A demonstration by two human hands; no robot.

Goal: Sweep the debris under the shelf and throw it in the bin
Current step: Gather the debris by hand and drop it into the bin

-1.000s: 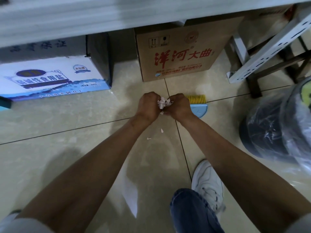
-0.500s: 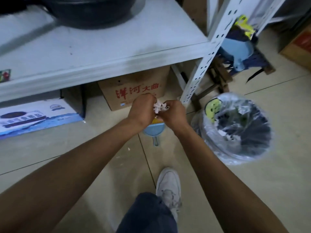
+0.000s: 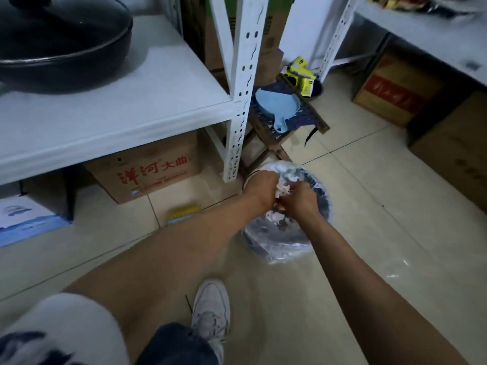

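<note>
My left hand (image 3: 259, 189) and my right hand (image 3: 300, 200) are cupped together over the bin (image 3: 279, 246), a dark bin lined with a clear plastic bag. Between them they hold a wad of pale pink and white paper debris (image 3: 283, 189). More scraps (image 3: 274, 216) hang or fall just below the hands, above the bin's opening. The white metal shelf (image 3: 110, 119) stands to the left, its upright post close to the bin. A brush with yellow bristles (image 3: 183, 213) lies on the floor in front of the shelf.
A brown carton with red letters (image 3: 147, 169) and a blue-and-white box (image 3: 23, 219) sit under the shelf. A black wok rests on the shelf board. A blue dustpan (image 3: 276, 106) lies on a wooden stool behind the post. Cartons stand at the right. My white shoe (image 3: 210, 309) is below.
My joined hands have carried the debris to the right, from in front of the shelf to above the bin. The view has swung right with them.
</note>
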